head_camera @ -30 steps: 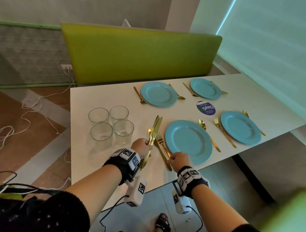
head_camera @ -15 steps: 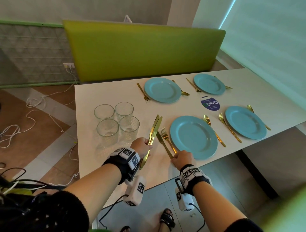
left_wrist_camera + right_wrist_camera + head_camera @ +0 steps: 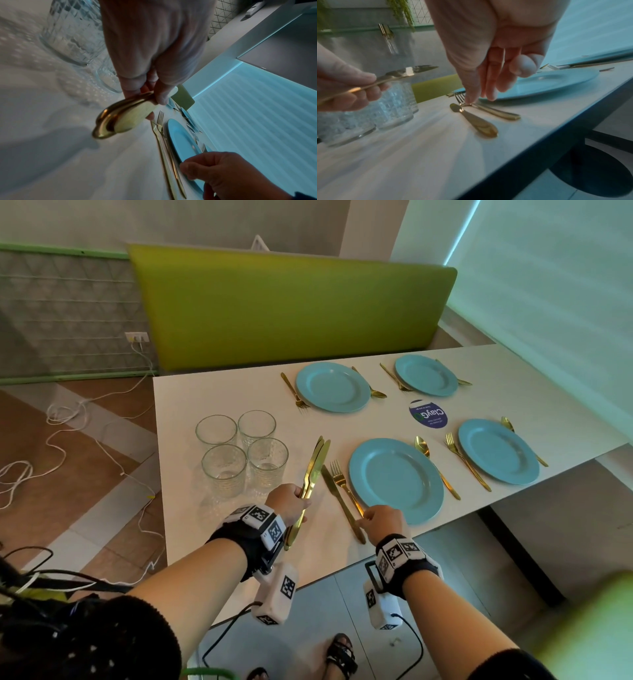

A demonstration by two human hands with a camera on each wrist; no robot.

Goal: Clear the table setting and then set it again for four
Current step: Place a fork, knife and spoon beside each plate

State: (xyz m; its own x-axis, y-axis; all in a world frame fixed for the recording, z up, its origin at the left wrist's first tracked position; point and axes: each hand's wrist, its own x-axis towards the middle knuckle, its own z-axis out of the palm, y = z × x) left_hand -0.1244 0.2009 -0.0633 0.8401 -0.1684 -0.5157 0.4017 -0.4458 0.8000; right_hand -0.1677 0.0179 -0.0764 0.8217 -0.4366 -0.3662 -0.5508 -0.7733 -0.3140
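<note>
My left hand (image 3: 289, 503) grips a bundle of gold knives (image 3: 314, 462) by the handles and holds them tilted above the white table (image 3: 212, 529), just right of the glasses. The right wrist view shows these knives (image 3: 402, 73) in the left hand (image 3: 342, 86). One gold knife (image 3: 339, 501) and a gold fork (image 3: 342, 482) lie left of the near blue plate (image 3: 395, 481). My right hand (image 3: 378, 520) reaches down with straight fingers (image 3: 471, 88). Its fingertips touch the fork (image 3: 498, 113) at the neck, and the thumb stays apart. The lying knife (image 3: 476, 121) is untouched.
Several clear glasses (image 3: 239, 453) stand in a cluster at the left. Three more blue plates (image 3: 333, 386) (image 3: 425, 374) (image 3: 498, 451) have gold forks and spoons beside them. A round sticker (image 3: 428, 414) lies mid-table. A green bench back (image 3: 291, 306) rises behind, and cables (image 3: 68, 419) trail on the floor.
My right hand has shifted slightly right, from the lying knife's handle onto the fork. The left hand still holds the knife bundle in about the same place.
</note>
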